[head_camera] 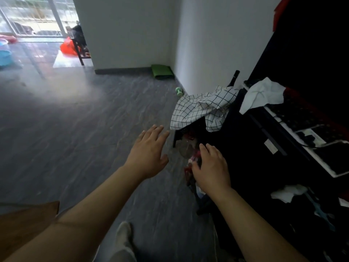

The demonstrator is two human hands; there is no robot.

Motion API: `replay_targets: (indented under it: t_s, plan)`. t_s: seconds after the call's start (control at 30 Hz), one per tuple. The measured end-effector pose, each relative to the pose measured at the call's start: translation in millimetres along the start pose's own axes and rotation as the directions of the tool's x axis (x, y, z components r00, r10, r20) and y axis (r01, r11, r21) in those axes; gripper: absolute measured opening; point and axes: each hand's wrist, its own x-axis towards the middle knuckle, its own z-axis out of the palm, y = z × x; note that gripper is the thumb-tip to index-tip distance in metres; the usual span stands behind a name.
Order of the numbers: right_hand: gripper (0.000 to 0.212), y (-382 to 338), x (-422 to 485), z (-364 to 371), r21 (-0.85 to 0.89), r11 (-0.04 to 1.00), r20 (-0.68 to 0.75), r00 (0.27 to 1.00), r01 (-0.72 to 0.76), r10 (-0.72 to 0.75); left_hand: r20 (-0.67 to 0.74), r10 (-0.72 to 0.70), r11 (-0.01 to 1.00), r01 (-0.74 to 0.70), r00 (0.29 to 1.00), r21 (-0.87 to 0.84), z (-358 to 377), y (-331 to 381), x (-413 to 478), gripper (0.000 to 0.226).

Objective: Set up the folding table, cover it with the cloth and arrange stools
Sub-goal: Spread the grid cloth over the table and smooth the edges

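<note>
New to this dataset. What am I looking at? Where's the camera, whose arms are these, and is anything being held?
There is no robot here. A person wears one wide-angle camera on the head, looking forward and down, so the two arms are the wearer's own, and this is the only view.

The left hand is stretched forward with its fingers straight and holds nothing. The right hand hovers over a blurred red thing. It seems to grip nothing, but whether it touches the red thing is unclear.

Ahead of the hands, a checked cloth is draped over a low dark stand, probably a stool. A green dumbbell lies on the grey floor beyond the cloth, near the wall. On the right is a dark shelf unit with a white rag on it.
</note>
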Motion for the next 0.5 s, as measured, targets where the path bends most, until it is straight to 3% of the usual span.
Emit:
replay_targets:
  t_s: [0.5]
  plan:
    - [0.067,-47.7,191.2,33.3,-0.07,0.949,0.025,0.951,-0.306,0.308,0.127,0.21,0.976,-0.2,0.969,-0.092,45.3,-122.4,207.6,0.081]
